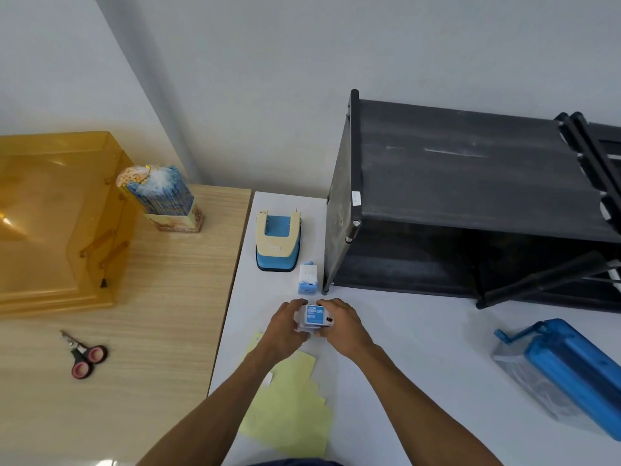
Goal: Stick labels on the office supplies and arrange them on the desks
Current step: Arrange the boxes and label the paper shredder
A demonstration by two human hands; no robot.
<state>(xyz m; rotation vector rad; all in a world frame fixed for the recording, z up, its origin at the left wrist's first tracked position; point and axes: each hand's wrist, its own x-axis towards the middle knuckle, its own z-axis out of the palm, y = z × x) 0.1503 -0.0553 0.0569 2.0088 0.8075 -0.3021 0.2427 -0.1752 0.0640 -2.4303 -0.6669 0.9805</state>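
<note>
A small patterned holder (183, 222) at the back of the wooden surface (151, 314) carries a wrapped bundle of pencils (158, 186) standing upright. Just beside it is a stack of amber trays (57, 213), and I cannot make out what they contain. On the white surface (420, 348) a blue case (578, 364) lies in a clear bag near the right edge. A black rack (470, 183) takes up the back right, its lower shelf in shadow. Both hands are together around the binder clip box (316, 316). The left hand (287, 326) grips its left side and the right hand (341, 322) its right, fingers curled over the far edge. Whether the box touches the white surface I cannot tell. It sits just in front of a small blue-and-white item (307, 279) and a blue-and-cream hole punch (278, 242). Yellow sheets (295, 415) lie under the forearms, with a small white label (267, 379) at their left edge. Scissors (85, 354) lie well apart on the wooden surface.
</note>
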